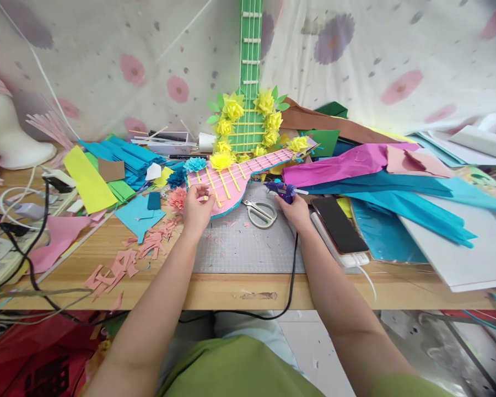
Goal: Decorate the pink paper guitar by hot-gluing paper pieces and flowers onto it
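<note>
A pink paper guitar [231, 179] with yellow strings and yellow paper flowers lies tilted on the grey cutting mat [248, 248]. My left hand [196, 207] pinches the guitar's lower left edge, fingers curled on it, beside a small pink paper flower [177, 197]. My right hand [295, 209] is closed round a blue hot glue gun [284, 191], its nozzle pointing right; its black cord [292, 275] runs down over the table edge. White-handled scissors [261, 212] lie on the mat between my hands.
A green paper guitar [251, 82] with yellow flowers stands behind. A phone [338, 225] lies right of my hand. Blue, magenta and green crepe paper [397, 187] piles lie on both sides. Pink scraps [124, 264] and cables [28, 242] cover the left.
</note>
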`<action>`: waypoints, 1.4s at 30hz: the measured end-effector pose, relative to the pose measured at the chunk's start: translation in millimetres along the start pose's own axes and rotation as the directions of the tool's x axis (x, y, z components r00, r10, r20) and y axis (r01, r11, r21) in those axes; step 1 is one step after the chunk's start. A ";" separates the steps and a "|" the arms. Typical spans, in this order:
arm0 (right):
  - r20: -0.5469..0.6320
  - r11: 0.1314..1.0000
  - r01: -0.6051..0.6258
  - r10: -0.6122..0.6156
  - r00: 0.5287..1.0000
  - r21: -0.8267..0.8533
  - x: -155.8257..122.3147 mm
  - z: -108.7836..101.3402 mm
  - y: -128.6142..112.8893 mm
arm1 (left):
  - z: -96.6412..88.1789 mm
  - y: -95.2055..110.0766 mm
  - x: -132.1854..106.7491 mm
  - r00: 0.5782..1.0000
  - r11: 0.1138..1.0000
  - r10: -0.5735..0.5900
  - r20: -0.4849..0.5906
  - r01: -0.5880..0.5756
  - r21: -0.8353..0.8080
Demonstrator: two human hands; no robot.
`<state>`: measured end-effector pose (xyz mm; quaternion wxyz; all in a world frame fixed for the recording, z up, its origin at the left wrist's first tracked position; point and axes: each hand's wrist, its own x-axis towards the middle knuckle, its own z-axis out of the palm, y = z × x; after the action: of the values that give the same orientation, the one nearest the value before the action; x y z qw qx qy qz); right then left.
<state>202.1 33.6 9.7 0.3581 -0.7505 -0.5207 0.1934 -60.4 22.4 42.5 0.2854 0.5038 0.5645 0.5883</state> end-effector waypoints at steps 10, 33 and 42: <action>0.253 0.762 -0.006 -0.207 0.945 0.648 -28.4 -11.8 -33.2 | 0.7 10.4 -22.6 0.943 0.898 -0.316 0.103 0.332 -0.287; 0.468 0.896 0.090 -0.311 0.827 0.436 -49.0 7.2 -44.2 | -1.5 11.3 -33.3 0.926 0.926 -0.352 0.136 0.366 -0.094; 0.462 0.890 0.090 -0.316 0.828 0.448 -50.2 5.9 -47.6 | -1.0 12.5 -34.4 0.932 0.941 -0.327 0.154 0.337 -0.042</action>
<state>148.3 -1.0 36.8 0.3698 -0.5166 -0.6247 0.4540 -47.1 -11.5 45.3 0.4377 0.4325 0.5992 0.5122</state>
